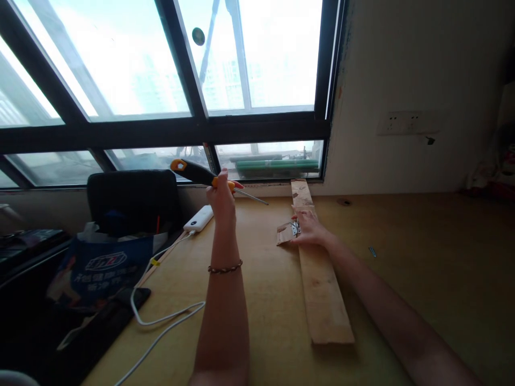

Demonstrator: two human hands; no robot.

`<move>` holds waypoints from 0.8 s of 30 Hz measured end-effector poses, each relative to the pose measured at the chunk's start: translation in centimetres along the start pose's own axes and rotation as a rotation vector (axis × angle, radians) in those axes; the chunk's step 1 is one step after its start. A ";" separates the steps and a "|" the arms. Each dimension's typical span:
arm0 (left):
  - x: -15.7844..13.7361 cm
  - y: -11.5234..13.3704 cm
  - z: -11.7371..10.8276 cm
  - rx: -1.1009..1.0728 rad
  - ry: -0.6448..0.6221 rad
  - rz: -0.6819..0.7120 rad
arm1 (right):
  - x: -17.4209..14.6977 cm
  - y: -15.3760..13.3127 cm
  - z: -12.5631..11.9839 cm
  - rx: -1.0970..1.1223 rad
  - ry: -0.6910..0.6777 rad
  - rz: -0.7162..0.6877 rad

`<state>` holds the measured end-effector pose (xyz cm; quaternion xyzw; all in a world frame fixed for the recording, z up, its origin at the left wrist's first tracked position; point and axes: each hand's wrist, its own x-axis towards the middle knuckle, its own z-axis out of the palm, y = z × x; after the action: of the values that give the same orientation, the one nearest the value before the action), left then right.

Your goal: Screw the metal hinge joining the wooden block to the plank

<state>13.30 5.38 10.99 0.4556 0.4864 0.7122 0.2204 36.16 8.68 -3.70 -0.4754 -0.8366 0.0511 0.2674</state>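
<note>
My left hand (222, 195) is raised over the table, its fingers wrapped round a screwdriver (195, 171) with a black and yellow handle. The thin metal shaft points right and slightly down, its tip in the air. A long wooden board (324, 292) lies lengthwise on the table. Across its far half rests my right hand (309, 228), thumb and fingers closed about a metal hinge (295, 228). Beside the hinge a small wooden piece (285, 233) sticks out left of the board. The palm hides part of the hinge and board.
On the wooden table (265, 321), a small bluish object (372, 251) lies right of my right forearm. A white power bank (198, 219) with a white cable (169, 317) is at the left edge. A black chair (132, 201) holds a blue bag (107, 268). The window stands behind.
</note>
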 end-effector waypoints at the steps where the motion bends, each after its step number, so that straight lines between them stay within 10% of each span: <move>1: 0.1 0.2 -0.1 -0.053 0.034 -0.007 | 0.0 -0.1 -0.1 -0.017 -0.005 0.006; 24: -0.7 -2.3 2.6 -0.253 -0.452 -0.274 | -0.2 1.1 1.0 0.477 0.057 0.141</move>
<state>15.59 7.18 8.94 0.5016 0.3895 0.6112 0.4724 36.58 9.23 -4.99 -0.4571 -0.7579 0.2521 0.3912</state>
